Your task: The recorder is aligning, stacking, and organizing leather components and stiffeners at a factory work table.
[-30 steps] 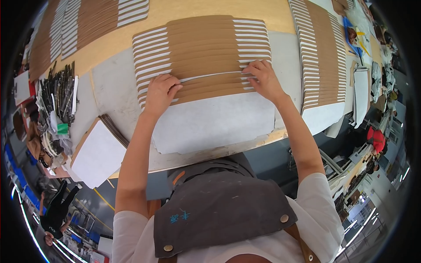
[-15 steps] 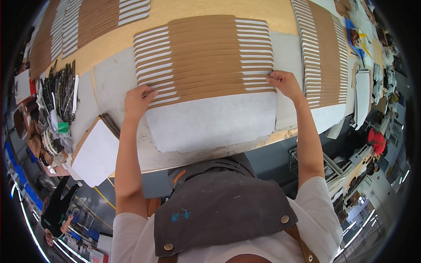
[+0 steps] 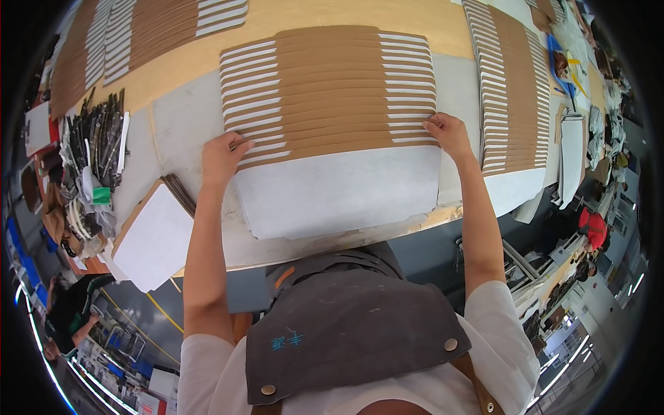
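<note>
A fanned stack of brown flat sheets (image 3: 332, 90) with white strips at both ends lies before me on the table. Each sheet overlaps the one behind it, and the nearest shows a broad white face (image 3: 339, 190). At the stack's left edge, my left hand (image 3: 223, 158) is closed, thumb and fingers pinching the edge of a sheet near the front. My right hand (image 3: 451, 135) pinches the right edge at about the same row. How many sheets lie between the fingers is hidden.
Similar fanned stacks lie at the right (image 3: 522, 90) and far left (image 3: 166, 28). White-faced pieces (image 3: 155, 235) rest at the table's near left, by a bundle of dark strips (image 3: 104, 138). A blue tray (image 3: 559, 62) sits far right. Another person (image 3: 69, 311) stands beyond the lower left.
Both hands keep their pinch at the stack's edges. The table and stack sit slightly further right in the picture. The person at lower left has shifted left.
</note>
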### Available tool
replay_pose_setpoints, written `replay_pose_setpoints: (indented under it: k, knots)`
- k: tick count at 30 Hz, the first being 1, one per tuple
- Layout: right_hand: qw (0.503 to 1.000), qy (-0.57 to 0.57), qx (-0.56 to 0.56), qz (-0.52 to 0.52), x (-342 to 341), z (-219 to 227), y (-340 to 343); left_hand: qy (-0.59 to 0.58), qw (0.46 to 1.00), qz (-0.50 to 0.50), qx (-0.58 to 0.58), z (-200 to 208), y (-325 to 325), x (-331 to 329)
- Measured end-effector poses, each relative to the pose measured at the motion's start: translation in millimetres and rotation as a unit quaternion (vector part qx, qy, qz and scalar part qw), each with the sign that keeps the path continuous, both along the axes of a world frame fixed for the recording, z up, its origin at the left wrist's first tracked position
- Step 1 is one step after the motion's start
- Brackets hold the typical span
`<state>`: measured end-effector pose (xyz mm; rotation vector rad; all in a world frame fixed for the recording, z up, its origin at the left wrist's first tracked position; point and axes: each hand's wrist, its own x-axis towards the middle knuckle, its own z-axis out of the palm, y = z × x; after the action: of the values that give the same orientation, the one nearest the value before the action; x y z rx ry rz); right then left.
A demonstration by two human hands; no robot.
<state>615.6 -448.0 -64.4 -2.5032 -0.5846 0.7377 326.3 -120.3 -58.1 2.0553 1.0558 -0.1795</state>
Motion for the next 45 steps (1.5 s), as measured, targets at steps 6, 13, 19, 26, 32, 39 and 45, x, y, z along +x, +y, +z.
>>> replay_pose_setpoints:
  k: [6,13,19,26,32,39,45]
  knots:
    - [0.998,-0.06,-0.027,0.001,-7,0,3,-0.103,0.994,-0.01,0.028,-25,3,-10]
    - [0.939,-0.294,0.052,0.17,-100,2,62,-0.136,0.969,-0.019,0.207,-6,-15,-29]
    - [0.92,-0.274,-0.033,0.279,-145,-25,88,-0.164,0.949,0.002,0.268,16,4,-109]
    - [0.935,-0.257,0.046,0.239,-175,-14,125,0.004,0.927,0.101,0.361,-4,74,-235]
    - [0.891,-0.164,0.206,0.369,-285,13,255,-0.058,0.957,0.05,0.281,6,97,-251]
    - [0.845,-0.137,0.21,0.471,-367,13,346,-0.03,0.982,0.023,0.184,16,128,-253]
    - [0.855,-0.144,0.221,0.446,-381,19,358,-0.15,0.966,-0.064,0.202,18,143,-267]
